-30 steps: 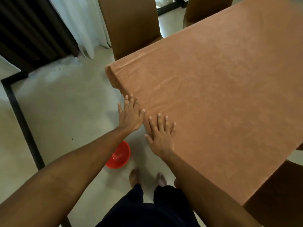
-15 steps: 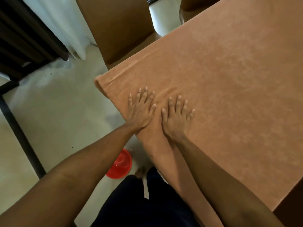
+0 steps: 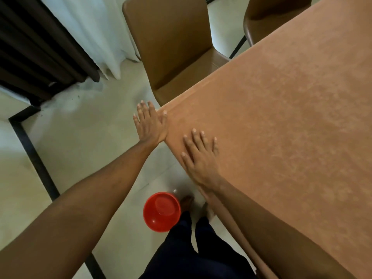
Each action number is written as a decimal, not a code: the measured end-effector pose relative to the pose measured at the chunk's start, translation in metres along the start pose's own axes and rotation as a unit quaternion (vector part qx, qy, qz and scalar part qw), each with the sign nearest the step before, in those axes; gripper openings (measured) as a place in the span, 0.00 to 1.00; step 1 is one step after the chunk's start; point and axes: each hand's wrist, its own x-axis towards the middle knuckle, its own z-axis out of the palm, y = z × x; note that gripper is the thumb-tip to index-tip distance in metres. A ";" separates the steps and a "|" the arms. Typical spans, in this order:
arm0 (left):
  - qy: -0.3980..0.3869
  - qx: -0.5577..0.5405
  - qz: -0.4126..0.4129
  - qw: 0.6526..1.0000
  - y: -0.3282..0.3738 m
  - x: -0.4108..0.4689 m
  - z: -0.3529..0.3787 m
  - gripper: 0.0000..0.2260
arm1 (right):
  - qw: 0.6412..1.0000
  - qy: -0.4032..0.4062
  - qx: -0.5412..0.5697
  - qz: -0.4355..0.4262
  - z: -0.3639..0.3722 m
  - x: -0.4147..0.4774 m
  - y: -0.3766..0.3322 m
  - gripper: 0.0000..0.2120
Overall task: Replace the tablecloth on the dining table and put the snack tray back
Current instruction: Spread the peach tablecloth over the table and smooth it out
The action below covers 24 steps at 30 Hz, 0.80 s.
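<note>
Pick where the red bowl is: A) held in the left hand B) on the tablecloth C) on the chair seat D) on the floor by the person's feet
D: the red bowl sits on the floor, right beside a bare foot.

the single head view looks steeply down from above the bench (image 3: pixel 281 137) corner, close over it, with floor (image 3: pixel 80 148) left of the bench.

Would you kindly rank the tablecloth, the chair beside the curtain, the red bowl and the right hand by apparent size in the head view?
1. tablecloth
2. chair
3. red bowl and right hand: about alike, and the bowl sits farther away, so unranked.
</note>
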 end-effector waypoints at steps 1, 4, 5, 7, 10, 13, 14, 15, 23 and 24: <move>0.009 0.000 0.019 1.000 0.000 0.000 -0.001 0.32 | 1.000 0.016 0.022 0.015 -0.008 0.008 0.009 0.27; 0.027 -0.008 0.070 0.997 0.012 -0.001 -0.004 0.31 | 0.991 0.074 0.028 0.113 -0.036 0.037 0.039 0.27; 0.022 -0.009 0.089 0.996 0.017 -0.002 -0.003 0.31 | 0.987 0.069 0.019 0.143 -0.042 0.048 0.047 0.28; 0.007 0.000 0.133 0.991 0.027 -0.005 -0.001 0.30 | 0.982 0.033 0.007 0.185 -0.045 0.066 0.053 0.30; -0.006 0.027 0.150 0.988 0.026 -0.005 0.003 0.29 | 0.983 0.014 -0.012 0.185 -0.032 0.081 0.035 0.30; -0.016 0.026 0.105 0.994 0.021 0.001 -0.003 0.29 | 0.989 0.014 -0.020 0.145 -0.026 0.094 0.012 0.31; -0.022 0.024 0.088 0.996 0.018 0.006 -0.005 0.29 | 0.991 0.011 -0.024 0.134 -0.023 0.100 0.005 0.31; -0.030 0.021 0.077 0.996 0.015 0.009 -0.008 0.29 | 0.991 0.010 -0.023 0.129 -0.022 0.105 -0.002 0.32; -0.048 0.018 0.070 0.996 -0.002 0.023 -0.012 0.28 | 0.992 0.012 -0.043 0.117 -0.015 0.123 -0.017 0.34; -0.048 0.020 0.059 0.997 -0.003 0.024 -0.013 0.28 | 0.993 0.007 -0.035 0.115 -0.015 0.123 -0.017 0.34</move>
